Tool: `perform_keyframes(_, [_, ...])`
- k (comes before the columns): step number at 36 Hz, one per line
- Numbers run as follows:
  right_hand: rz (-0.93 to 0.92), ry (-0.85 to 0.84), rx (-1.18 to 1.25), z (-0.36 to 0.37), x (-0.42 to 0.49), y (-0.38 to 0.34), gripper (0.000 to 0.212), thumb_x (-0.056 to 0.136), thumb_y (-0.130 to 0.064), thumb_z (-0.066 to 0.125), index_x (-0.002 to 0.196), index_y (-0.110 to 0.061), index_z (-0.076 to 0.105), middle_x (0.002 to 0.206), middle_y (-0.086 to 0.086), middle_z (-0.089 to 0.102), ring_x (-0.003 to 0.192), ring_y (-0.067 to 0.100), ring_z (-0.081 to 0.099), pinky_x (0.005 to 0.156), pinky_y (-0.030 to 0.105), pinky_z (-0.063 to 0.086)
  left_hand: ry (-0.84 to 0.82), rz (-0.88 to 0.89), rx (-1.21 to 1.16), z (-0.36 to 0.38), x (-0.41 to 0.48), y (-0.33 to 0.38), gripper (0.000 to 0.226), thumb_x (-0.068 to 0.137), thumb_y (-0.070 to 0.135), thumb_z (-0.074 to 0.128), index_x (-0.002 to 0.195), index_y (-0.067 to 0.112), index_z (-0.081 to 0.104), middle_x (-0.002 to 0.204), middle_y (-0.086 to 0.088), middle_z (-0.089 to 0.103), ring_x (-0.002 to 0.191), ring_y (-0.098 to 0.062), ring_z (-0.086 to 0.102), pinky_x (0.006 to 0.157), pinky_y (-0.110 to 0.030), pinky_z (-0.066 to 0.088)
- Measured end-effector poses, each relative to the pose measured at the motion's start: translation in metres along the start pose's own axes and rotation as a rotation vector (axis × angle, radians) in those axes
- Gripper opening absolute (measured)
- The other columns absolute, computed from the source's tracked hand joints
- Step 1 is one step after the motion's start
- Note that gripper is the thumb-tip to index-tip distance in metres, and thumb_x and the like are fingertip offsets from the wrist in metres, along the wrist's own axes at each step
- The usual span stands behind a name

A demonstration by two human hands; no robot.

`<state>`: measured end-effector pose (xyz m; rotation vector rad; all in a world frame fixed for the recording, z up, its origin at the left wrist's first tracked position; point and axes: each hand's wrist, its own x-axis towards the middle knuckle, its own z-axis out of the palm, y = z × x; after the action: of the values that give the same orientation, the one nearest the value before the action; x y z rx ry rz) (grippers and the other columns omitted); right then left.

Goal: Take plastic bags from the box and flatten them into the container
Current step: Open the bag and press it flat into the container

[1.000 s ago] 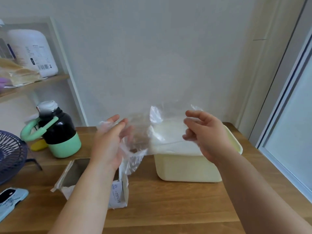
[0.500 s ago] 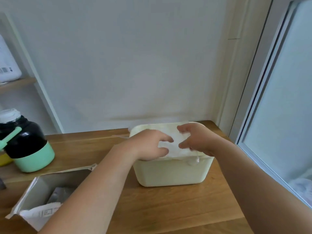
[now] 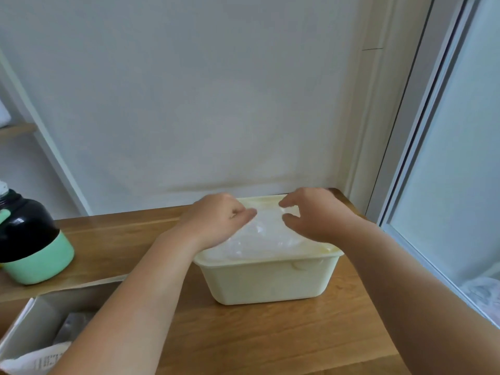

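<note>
Fingers of the left hand and right hand were bent, tips down on the plastic bag (a pinch on the film could not be confirmed), beyond the open box. A second before, the bag hung spread in the air; it now lay atop the filled container, so flattening had begun. Its long axis ran left to right, parallel to the wall.

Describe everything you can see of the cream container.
The container is a cream plastic tub, rectangular with rounded corners, tapering walls and a flared rim. It stands upright on the wooden table, filled to the rim with clear plastic bags. The left hand and right hand rest on those bags.
</note>
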<state>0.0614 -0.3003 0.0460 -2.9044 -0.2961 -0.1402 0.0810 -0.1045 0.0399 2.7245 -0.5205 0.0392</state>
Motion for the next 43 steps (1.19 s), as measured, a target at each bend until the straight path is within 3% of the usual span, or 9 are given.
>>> perform_keyframes(3, [0.013, -0.177, 0.082, 0.000, 0.003, 0.001, 0.052, 0.089, -0.035, 0.062, 0.137, -0.023, 0.048, 0.137, -0.007, 0.052, 0.125, 0.013, 0.048, 0.102, 0.025, 0.037, -0.054, 0.114, 0.084, 0.003, 0.004, -0.004, 0.023, 0.092, 0.035, 0.062, 0.114, 0.032, 0.066, 0.125, 0.015, 0.056, 0.118, -0.007, 0.048, 0.087, -0.023, 0.035])
perform_keyframes(8, [0.060, -0.426, 0.032, 0.015, 0.011, 0.008, 0.084, 0.085, -0.043, 0.065, 0.151, -0.024, 0.018, 0.157, -0.006, 0.019, 0.144, 0.015, 0.019, 0.113, 0.030, 0.018, -0.356, 0.074, 0.246, 0.011, 0.015, -0.009, 0.069, 0.086, 0.039, 0.068, 0.148, 0.035, 0.036, 0.157, 0.017, 0.026, 0.145, -0.010, 0.022, 0.116, -0.028, 0.022])
perform_keyframes(13, [0.071, -0.583, -0.001, 0.029, 0.024, 0.013, 0.087, 0.088, -0.042, 0.063, 0.153, -0.023, 0.007, 0.159, -0.004, 0.013, 0.145, 0.021, 0.016, 0.117, 0.037, 0.016, -0.554, -0.034, 0.347, 0.021, 0.026, -0.008, 0.071, 0.090, 0.040, 0.062, 0.152, 0.031, 0.027, 0.156, 0.010, 0.031, 0.140, -0.017, 0.034, 0.112, -0.037, 0.034])
perform_keyframes(21, [0.046, -0.671, -0.050, 0.048, 0.035, 0.017, 0.074, 0.090, -0.036, 0.059, 0.150, -0.014, 0.022, 0.153, 0.004, 0.030, 0.138, 0.025, 0.031, 0.109, 0.036, 0.028, -0.689, -0.046, 0.364, 0.044, 0.037, -0.005, 0.066, 0.093, 0.039, 0.057, 0.150, 0.018, 0.029, 0.154, -0.002, 0.032, 0.136, -0.026, 0.040, 0.109, -0.042, 0.038])
perform_keyframes(26, [0.134, -0.457, 0.165, 0.039, 0.024, 0.021, 0.087, 0.083, -0.037, 0.069, 0.151, -0.022, 0.017, 0.158, -0.003, 0.018, 0.144, 0.019, 0.019, 0.115, 0.034, 0.019, -0.482, -0.048, 0.216, 0.033, 0.030, -0.013, 0.071, 0.089, 0.046, 0.063, 0.150, 0.024, 0.033, 0.154, 0.005, 0.036, 0.138, -0.018, 0.038, 0.111, -0.032, 0.034])
perform_keyframes(33, [0.115, -0.071, 0.297, 0.012, 0.003, -0.005, 0.054, 0.089, -0.032, 0.060, 0.140, -0.023, 0.043, 0.139, -0.004, 0.050, 0.123, 0.014, 0.050, 0.096, 0.022, 0.036, 0.020, -0.039, -0.170, -0.002, -0.010, -0.023, 0.045, 0.083, 0.046, 0.069, 0.126, 0.034, 0.061, 0.130, 0.016, 0.058, 0.114, -0.001, 0.053, 0.095, -0.023, 0.043])
perform_keyframes(36, [0.043, 0.058, 0.326, 0.009, -0.010, -0.033, 0.044, 0.092, -0.031, 0.056, 0.135, -0.025, 0.049, 0.129, -0.010, 0.056, 0.118, 0.009, 0.052, 0.088, 0.017, 0.035, 0.137, -0.042, -0.248, -0.014, -0.037, -0.033, 0.030, 0.088, 0.037, 0.066, 0.118, 0.034, 0.066, 0.113, 0.025, 0.060, 0.102, 0.006, 0.055, 0.081, -0.007, 0.038])
perform_keyframes(41, [-0.051, 0.174, 0.622, 0.023, -0.025, -0.089, 0.027, 0.091, -0.025, 0.057, 0.118, -0.025, 0.061, 0.100, -0.016, 0.060, 0.085, 0.004, 0.058, 0.064, 0.008, 0.039, 0.274, -0.123, -0.363, -0.029, -0.090, -0.060, 0.015, 0.091, 0.027, 0.065, 0.097, 0.041, 0.068, 0.098, 0.026, 0.065, 0.093, 0.008, 0.060, 0.083, -0.012, 0.045])
perform_keyframes(43, [-0.101, 0.150, 0.687, 0.033, -0.029, -0.116, 0.023, 0.091, -0.024, 0.056, 0.113, -0.023, 0.063, 0.093, -0.017, 0.060, 0.081, 0.003, 0.060, 0.063, 0.006, 0.042, 0.281, -0.178, -0.319, -0.032, -0.114, -0.076, 0.015, 0.092, 0.028, 0.064, 0.100, 0.040, 0.068, 0.097, 0.029, 0.063, 0.091, 0.011, 0.058, 0.076, -0.004, 0.040])
